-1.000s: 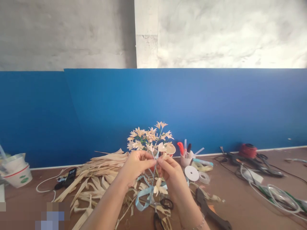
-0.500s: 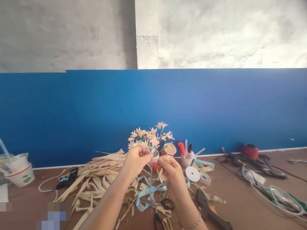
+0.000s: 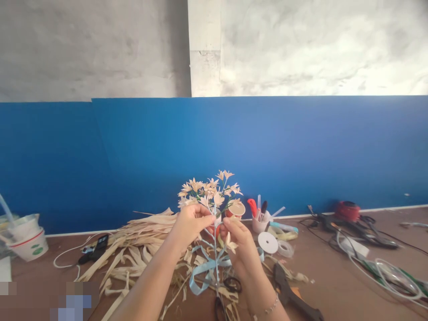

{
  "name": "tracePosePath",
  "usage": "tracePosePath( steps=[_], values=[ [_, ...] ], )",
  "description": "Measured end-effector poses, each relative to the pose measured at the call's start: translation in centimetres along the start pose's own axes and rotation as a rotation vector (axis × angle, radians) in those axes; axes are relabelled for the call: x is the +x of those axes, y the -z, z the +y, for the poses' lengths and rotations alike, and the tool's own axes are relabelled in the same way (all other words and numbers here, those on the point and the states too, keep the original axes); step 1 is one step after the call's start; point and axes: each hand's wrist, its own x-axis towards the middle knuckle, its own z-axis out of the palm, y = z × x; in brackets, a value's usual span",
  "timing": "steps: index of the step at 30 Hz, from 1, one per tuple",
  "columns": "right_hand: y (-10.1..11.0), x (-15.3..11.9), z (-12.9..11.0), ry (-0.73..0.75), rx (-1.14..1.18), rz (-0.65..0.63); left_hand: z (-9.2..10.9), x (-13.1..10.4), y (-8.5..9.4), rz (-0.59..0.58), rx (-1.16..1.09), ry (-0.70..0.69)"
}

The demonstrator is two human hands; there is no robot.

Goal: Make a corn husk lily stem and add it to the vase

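Note:
My left hand [image 3: 194,223] pinches a pale blue wrapped flower stem [image 3: 215,240] between thumb and fingers, just under a pale artificial flower [image 3: 218,199]. The stem runs down upright towards the table. Close by on the right, my right hand [image 3: 239,236] is closed, its thumb and forefinger pressed together at a small cream flower [image 3: 230,243] on the stem's side; its other fingers are partly hidden. Behind my left hand stands a bunch of cream artificial flowers [image 3: 195,186]. Light blue ribbon [image 3: 199,281] loops on the table beneath, beside black-handled scissors [image 3: 231,284].
Dried husk strips [image 3: 147,240] spread across the left. To the right lie a white spool [image 3: 268,242], a tape roll [image 3: 286,249] and a dark glue gun [image 3: 289,290]. A cup of tools [image 3: 260,224] stands behind. Cables [image 3: 388,276] coil at far right; stacked cups [image 3: 28,243] stand left.
The stem's lower part has swung right and stands more upright. My right hand has turned slightly, and the small cream flower at it now shows more openly. My left hand keeps its pinch.

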Motion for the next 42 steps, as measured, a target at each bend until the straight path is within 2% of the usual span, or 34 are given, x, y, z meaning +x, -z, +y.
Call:
tracePosePath(
  steps=[4,8,10,13,15,16,18,20,21,22,25,26,30,33,37,40,42],
  values=[
    [0.2,0.2,-0.7,-0.086,0.028,-0.064,0.4,0.2,0.3,-0.018,0.001,-0.034],
    [0.6,0.4,-1.2,-0.165,0.045,-0.147,1.3,0.5,1.0,0.094,-0.002,-0.055],
    [0.9,0.4,-1.2,-0.211,-0.124,-0.206,1.7,0.8,1.4,0.180,0.013,-0.062],
    [1.1,-0.1,-1.0,-0.268,-0.468,-0.391,2.2,1.1,2.4,0.347,0.012,-0.090],
    [1.1,-0.5,-0.9,-0.257,-0.610,-0.497,2.1,1.1,3.1,0.429,-0.013,-0.128],
    [1.0,-0.6,-0.8,-0.235,-0.649,-0.507,1.9,0.9,3.5,0.446,-0.040,-0.155],
    [1.0,-0.7,-0.6,-0.183,-0.691,-0.467,1.0,0.3,4.3,0.436,-0.134,-0.219],
    [1.1,-0.5,-0.4,-0.145,-0.699,-0.419,-0.6,-0.7,5.0,0.420,-0.327,-0.331],
    [1.1,-0.3,-0.2,-0.137,-0.700,-0.413,-1.5,-1.2,5.2,0.364,-0.399,-0.346],
    [1.2,-0.2,-0.1,-0.138,-0.706,-0.420,-2.5,-1.6,5.3,0.306,-0.436,-0.323],
    [1.1,-0.1,0.3,-0.159,-0.739,-0.461,-5.2,-2.6,4.8,0.058,-0.353,-0.077],
    [1.0,-0.1,0.4,-0.167,-0.746,-0.476,-5.8,-2.8,4.4,0.024,-0.349,-0.028],
    [0.4,-0.5,0.6,-0.166,-0.764,-0.549,-6.6,-2.8,2.5,0.018,-0.423,0.020],
    [0.2,-0.7,0.6,-0.145,-0.786,-0.561,-6.5,-2.8,1.7,0.087,-0.367,-0.014],
    [0.6,-0.7,0.8,-0.204,-0.827,-0.541,-6.5,-2.9,1.4,0.186,-0.473,-0.065],
    [1.0,-0.6,0.9,-0.249,-0.820,-0.565,-6.6,-2.9,1.4,0.222,-0.607,-0.033],
    [1.2,-0.5,0.8,-0.251,-0.831,-0.576,-6.5,-2.8,1.5,0.234,-0.618,-0.015]
  ],
)
